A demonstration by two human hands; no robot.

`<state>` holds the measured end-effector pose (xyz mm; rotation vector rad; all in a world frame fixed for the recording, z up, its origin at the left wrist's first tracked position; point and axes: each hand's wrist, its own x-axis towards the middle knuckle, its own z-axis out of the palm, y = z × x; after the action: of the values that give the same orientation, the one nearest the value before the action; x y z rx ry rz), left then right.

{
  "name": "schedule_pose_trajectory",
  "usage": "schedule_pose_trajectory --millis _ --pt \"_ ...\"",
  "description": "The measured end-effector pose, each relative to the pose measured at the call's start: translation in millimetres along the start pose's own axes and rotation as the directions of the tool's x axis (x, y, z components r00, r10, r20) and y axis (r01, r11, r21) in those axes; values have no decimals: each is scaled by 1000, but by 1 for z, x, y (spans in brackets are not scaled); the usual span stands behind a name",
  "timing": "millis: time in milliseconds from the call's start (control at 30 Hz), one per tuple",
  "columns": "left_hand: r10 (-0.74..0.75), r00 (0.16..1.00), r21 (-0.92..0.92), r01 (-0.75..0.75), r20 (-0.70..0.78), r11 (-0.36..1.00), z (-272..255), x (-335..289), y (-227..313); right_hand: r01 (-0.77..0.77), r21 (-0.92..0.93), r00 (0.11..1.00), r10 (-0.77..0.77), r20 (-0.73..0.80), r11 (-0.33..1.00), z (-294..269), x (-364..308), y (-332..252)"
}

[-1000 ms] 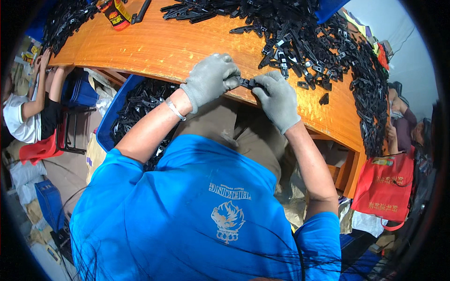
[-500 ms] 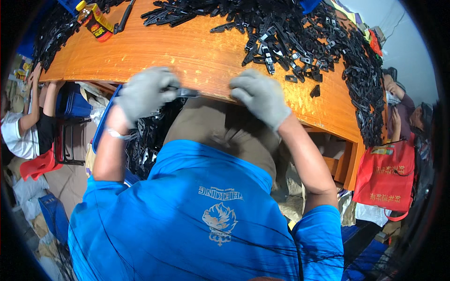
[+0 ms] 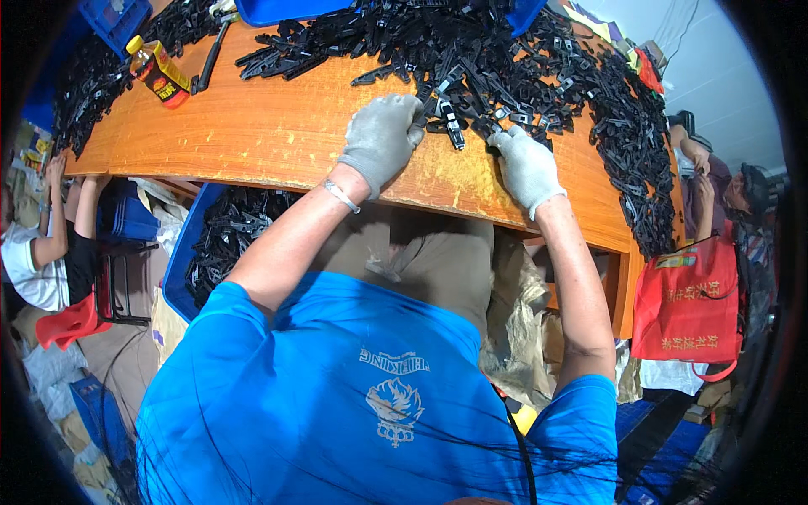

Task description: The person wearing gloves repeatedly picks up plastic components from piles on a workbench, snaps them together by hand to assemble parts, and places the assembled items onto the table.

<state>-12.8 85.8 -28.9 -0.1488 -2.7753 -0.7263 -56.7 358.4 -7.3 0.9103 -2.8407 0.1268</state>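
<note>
A big heap of black plastic parts (image 3: pixel 522 59) covers the far half of the orange wooden table (image 3: pixel 252 135). Both my hands wear grey gloves and reach into the heap's near edge. My left hand (image 3: pixel 383 135) has its fingers curled over a black plastic part (image 3: pixel 431 108). My right hand (image 3: pixel 526 164) pinches another black part (image 3: pixel 495 128) at its fingertips. A short black piece (image 3: pixel 453 130) lies on the wood between the two hands.
A blue bin (image 3: pixel 181 252) full of black parts stands under the table at my left. A yellow-capped bottle (image 3: pixel 151 71) and a black tool (image 3: pixel 210 55) lie far left. A red bag (image 3: pixel 690 303) hangs right. Other people sit left (image 3: pixel 42 252) and right (image 3: pixel 724 189).
A second ago both hands held one part together near my lap. The left hand then swung out over the blue bin, and both hands have now moved forward onto the heap.
</note>
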Motion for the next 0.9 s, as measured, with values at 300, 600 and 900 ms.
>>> schedule_pose_trajectory --millis 300,600,900 --pt "-96 993 -379 117 72 918 -34 -39 -41 -44 214 997 55 -46 976 -10 4 -17" --pt "96 994 -123 -102 -56 987 -42 -55 -45 110 698 980 40 -195 708 31 2 -92" --pt "155 986 -4 -156 -65 988 -35 -59 -52 40 352 987 17 -159 935 18 -7 -85"
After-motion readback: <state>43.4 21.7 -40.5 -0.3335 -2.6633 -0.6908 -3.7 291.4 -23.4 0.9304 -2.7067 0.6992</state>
